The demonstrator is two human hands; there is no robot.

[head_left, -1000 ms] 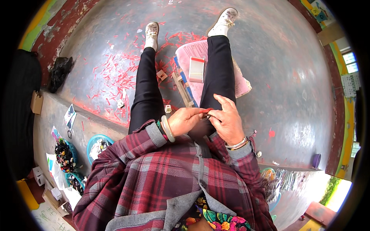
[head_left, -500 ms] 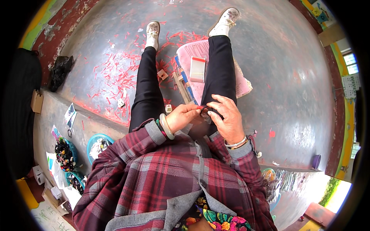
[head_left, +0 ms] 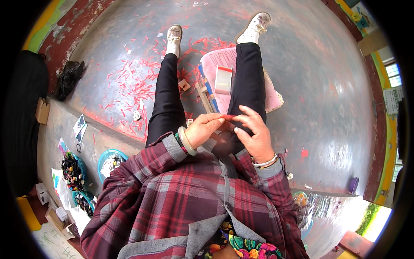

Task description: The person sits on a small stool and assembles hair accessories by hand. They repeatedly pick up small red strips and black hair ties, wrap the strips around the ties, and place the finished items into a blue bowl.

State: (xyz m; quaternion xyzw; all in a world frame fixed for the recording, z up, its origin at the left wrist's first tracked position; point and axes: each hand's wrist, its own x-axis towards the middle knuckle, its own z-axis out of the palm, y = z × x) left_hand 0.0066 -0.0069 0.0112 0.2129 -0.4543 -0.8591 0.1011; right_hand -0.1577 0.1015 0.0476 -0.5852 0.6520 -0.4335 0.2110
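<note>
The grey concrete floor (head_left: 302, 64) fills most of the view, curving toward the rim. The person sits on a raised step, black-trousered legs stretched away, white shoes at the far end. A pink mat (head_left: 271, 97) lies under the right leg, a clear packet with a red top edge (head_left: 223, 80) on it between the legs. Red paper scraps (head_left: 133, 86) are strewn over the floor to the left of the left leg. A black bag (head_left: 68, 77) sits far left, and round trays of small dark items (head_left: 71, 170) lie near left on the step.

Close above the lap, the left hand (head_left: 206, 129) and the right hand (head_left: 254, 134) meet. Between them runs a thin red strip (head_left: 227, 116), narrow, flat and bright, stretched almost level from one hand to the other. The left fingers (head_left: 220, 122) are curled narrow, pinching the strip's left end; the right fingers (head_left: 241, 117) are loosely spread, with thumb and forefinger closed on its right end.

The strip's ends are hidden inside the pinches, and its material is hard to make out. The lap below the hands is in shadow. The plaid sleeves cover both forearms.
</note>
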